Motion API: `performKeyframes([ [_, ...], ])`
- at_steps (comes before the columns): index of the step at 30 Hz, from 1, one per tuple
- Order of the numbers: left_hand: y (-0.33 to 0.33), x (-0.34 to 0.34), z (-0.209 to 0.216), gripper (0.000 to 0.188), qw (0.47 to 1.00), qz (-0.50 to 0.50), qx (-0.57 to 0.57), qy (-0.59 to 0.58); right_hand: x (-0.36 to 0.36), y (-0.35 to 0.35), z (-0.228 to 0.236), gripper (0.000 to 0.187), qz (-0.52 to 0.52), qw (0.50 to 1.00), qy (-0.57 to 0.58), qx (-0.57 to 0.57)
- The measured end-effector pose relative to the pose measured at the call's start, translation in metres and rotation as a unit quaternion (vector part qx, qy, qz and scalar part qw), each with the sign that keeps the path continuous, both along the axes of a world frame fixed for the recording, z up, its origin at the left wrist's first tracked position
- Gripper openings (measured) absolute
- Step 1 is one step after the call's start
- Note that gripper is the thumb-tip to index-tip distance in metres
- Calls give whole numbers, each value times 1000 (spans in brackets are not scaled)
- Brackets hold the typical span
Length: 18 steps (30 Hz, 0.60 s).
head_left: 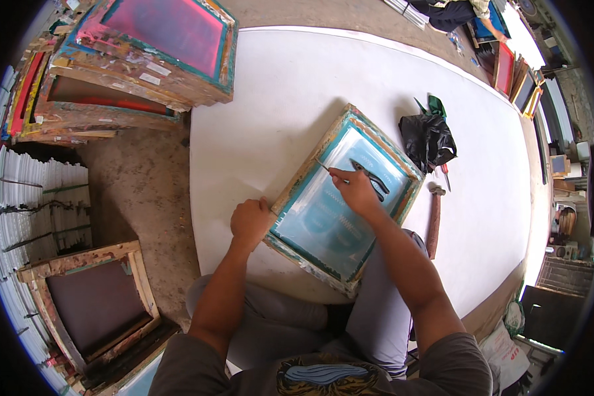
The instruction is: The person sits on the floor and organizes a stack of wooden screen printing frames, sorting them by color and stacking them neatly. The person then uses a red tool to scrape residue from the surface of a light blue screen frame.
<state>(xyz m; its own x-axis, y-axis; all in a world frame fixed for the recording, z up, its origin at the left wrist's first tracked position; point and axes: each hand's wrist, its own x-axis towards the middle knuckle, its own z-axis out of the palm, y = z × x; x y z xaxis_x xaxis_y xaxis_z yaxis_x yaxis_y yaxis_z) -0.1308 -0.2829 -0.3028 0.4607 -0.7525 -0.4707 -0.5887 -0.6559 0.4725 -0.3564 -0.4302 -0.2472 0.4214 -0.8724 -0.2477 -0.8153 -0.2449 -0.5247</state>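
A wooden screen-printing frame with teal-edged mesh lies tilted on the white table, its near end by my lap. My left hand is closed on the left rail of the frame; its fingertips are partly hidden. Over the mesh, my right hand pinches a thin metal tool, whose tip reaches toward the left rail. I cannot make out the tool's exact kind. Pliers with dark handles lie on the mesh just beyond my right hand.
Right of the frame lie a hammer, a red-handled screwdriver and a black plastic bag. Stacked screen frames stand at the table's far left corner. Another frame leans at the lower left. A person is at the far right.
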Motion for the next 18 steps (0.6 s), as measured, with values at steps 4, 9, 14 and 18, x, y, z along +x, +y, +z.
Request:
performKeyframes([
  [4, 0, 1, -3, 55, 1000, -1, -12, -4, -13, -4, -23, 31, 14, 997, -70, 3],
  [9, 1, 0, -2, 55, 1000, -2, -13, -6, -24, -16, -32, 32, -94, 955, -156, 235],
  [14, 2, 3, 5, 55, 1000, 20, 0, 11, -21, -5, -36, 36, 73, 997, 15, -26],
  [18, 0, 0, 0, 56, 1000, -5, -1, 13, -33, -15, -62, 37, -19, 966, -232, 115],
])
